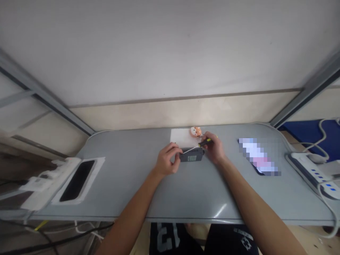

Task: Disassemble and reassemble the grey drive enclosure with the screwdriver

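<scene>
A small dark grey box (195, 156) with vent slots and a pale label lies at the middle of the grey table. My left hand (168, 159) is closed at its left end, fingers pinching the corner. A screwdriver (204, 142) with a black and yellow handle is gripped in my right hand (214, 147). Its thin shaft slants down to the left, with the tip at the box's upper left corner beside my left fingers. Whether the tip sits in a screw is too small to tell. Behind the box are a white sheet (180, 136) and an orange animal-faced trinket (196, 131).
At the right lies a phone (257, 157) with its screen blurred out, near a white power strip (313, 173) with cables. On the left, a black phone-like slab (78, 180) rests on white paper beside another power strip (50, 184). Metal posts and a wall bound the table (127, 198).
</scene>
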`<state>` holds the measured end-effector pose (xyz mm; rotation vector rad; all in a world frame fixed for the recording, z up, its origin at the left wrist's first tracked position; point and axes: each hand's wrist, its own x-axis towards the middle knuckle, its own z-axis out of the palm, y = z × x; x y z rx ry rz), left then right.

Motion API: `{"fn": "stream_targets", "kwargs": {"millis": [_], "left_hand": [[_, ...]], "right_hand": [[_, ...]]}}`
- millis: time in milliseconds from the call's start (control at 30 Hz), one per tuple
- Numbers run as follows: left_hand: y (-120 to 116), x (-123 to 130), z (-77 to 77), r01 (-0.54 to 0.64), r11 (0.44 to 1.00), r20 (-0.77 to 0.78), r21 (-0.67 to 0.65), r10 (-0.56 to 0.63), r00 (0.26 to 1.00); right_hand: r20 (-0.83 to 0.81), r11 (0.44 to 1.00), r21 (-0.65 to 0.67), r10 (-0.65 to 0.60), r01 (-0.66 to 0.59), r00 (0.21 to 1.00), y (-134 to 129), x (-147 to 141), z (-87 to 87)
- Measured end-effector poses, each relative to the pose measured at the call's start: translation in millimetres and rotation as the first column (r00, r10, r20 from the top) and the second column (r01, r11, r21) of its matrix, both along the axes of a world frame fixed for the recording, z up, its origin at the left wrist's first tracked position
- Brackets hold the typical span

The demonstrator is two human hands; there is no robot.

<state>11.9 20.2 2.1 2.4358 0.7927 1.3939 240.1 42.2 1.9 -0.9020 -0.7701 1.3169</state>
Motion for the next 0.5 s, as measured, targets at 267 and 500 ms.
{"fn": "stream_targets", "kwargs": {"millis": [267,500], "left_hand": [[-1.1,-1.4,-0.7,-0.018,1.0,-0.001,-0.006,0.018,1.0],[-1.7,-3.1,1.1,-0.034,0.999,0.007,0.001,0.034,0.999]], "right_hand": [[-0.008,1.0,0.002,-0.008,0.008,1.0,-0.7,0.3,1.1],[-0.017,1.0,0.023,-0.021,0.021,1.0,-1.4,0.2,2.3]]}}
